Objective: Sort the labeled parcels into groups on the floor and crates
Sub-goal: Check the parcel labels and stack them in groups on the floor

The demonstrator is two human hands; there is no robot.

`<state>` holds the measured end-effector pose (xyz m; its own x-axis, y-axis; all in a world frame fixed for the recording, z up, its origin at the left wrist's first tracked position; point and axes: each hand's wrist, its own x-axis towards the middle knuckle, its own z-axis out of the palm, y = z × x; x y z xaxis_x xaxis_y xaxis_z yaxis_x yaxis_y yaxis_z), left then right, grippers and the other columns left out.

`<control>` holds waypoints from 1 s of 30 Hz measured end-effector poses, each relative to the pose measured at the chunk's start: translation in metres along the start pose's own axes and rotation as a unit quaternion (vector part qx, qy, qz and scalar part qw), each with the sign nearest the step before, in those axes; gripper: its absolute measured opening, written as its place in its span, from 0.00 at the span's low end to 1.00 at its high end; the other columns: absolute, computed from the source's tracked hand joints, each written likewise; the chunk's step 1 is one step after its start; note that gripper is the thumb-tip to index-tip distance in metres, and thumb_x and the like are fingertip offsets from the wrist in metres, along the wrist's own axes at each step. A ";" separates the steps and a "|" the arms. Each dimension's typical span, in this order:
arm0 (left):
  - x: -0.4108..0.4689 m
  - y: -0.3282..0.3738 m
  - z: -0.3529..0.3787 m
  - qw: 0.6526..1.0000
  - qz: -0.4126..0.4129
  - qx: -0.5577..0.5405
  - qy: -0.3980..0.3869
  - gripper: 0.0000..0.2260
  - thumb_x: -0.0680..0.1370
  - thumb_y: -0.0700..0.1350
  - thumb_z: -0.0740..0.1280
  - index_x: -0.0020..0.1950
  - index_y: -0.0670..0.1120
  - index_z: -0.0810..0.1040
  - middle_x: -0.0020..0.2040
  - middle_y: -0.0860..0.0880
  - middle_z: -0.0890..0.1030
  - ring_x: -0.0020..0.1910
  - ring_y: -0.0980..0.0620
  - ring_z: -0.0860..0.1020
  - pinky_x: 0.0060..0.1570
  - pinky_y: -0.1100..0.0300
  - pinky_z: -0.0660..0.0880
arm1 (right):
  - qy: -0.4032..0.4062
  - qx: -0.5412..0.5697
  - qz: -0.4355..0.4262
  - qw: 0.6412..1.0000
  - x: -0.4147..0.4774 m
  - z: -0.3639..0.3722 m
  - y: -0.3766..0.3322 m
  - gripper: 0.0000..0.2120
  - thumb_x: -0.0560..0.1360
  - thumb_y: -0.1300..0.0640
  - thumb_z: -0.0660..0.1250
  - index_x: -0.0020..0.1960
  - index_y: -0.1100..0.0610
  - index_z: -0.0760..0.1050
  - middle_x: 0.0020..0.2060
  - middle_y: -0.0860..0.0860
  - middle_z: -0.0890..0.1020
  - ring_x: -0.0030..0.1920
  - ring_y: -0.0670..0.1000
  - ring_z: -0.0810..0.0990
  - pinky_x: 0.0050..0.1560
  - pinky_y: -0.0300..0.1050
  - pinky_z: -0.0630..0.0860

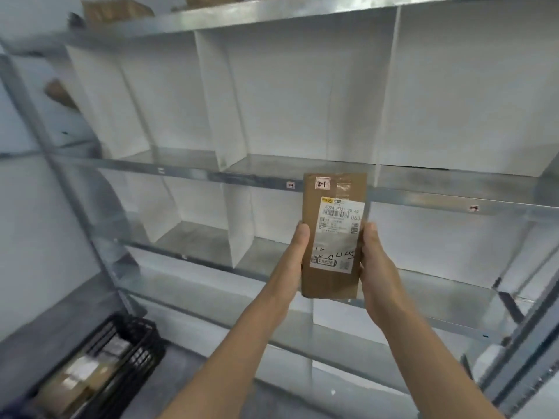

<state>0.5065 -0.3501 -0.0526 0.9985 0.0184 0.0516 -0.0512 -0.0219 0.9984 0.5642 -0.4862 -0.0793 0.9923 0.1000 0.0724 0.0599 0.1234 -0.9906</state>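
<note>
Head view. Brown cardboard parcel (329, 285) is held up in the air in front of the metal shelving rack (181, 173), level with the front edge of its middle shelves and not resting on any of them. It stands upright, long side vertical, printed face toward the camera.

Left grip (295, 252) grasps the parcel's left edge, thumb (302, 234) on the front face. Right grip (378, 267) grasps the right edge the same way, thumb (370, 234) up along the side. The remaining fingers are hidden behind the box. Both forearms are bare.

White shipping label (340, 234) with barcodes covers most of the front; handwriting on its lower part is not legible. Small square tag (322, 184) at the top left reads "2-1". Clear tape runs beside it.

The rack is split by white dividers (223, 101) into open bays. Small markers (290, 185) sit on the shelf edges; one further right (473, 208) is red-marked and blurred.

Black plastic crate (136, 352) stands on the floor at lower left, with brown parcels (78, 379) inside. More brown parcels (115, 10) lie on the top shelf, blurred.
</note>
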 end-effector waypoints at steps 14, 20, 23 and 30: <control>-0.069 -0.046 -0.197 0.970 -0.053 -0.014 0.236 0.19 0.84 0.67 0.46 0.58 0.73 0.76 0.50 0.73 0.82 0.51 0.76 0.78 0.55 0.68 0.69 | -0.229 -0.032 0.081 0.969 -0.001 0.228 0.063 0.26 0.84 0.32 0.46 0.67 0.37 0.79 0.58 0.41 0.86 0.60 0.44 0.84 0.61 0.47 0.77; -0.089 -0.070 -0.294 0.949 -0.082 -0.041 0.300 0.16 0.85 0.63 0.47 0.55 0.71 0.74 0.43 0.76 0.81 0.44 0.79 0.77 0.52 0.70 0.69 | -0.283 -0.051 0.102 0.952 0.001 0.329 0.095 0.25 0.86 0.36 0.45 0.64 0.39 0.79 0.53 0.39 0.87 0.51 0.39 0.85 0.42 0.35 0.79; -0.097 -0.088 -0.339 0.940 -0.098 -0.054 0.322 0.15 0.85 0.63 0.47 0.59 0.68 0.73 0.39 0.76 0.80 0.40 0.79 0.77 0.42 0.77 0.71 | -0.293 -0.067 0.132 0.945 0.000 0.380 0.115 0.27 0.85 0.34 0.46 0.67 0.41 0.79 0.59 0.44 0.86 0.58 0.45 0.83 0.52 0.44 0.76; -0.105 -0.125 -0.426 0.913 -0.147 -0.088 0.370 0.13 0.85 0.64 0.49 0.57 0.68 0.72 0.42 0.72 0.78 0.39 0.75 0.77 0.37 0.78 0.70 | -0.318 -0.096 0.180 0.926 0.008 0.475 0.169 0.24 0.86 0.35 0.49 0.65 0.40 0.80 0.50 0.38 0.88 0.45 0.36 0.85 0.51 0.43 0.77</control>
<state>0.3994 0.0761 -0.1738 0.6861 0.6698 -0.2838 0.1493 0.2522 0.9561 0.5313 0.0042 -0.1904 0.6907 0.6699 -0.2723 -0.1826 -0.2029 -0.9620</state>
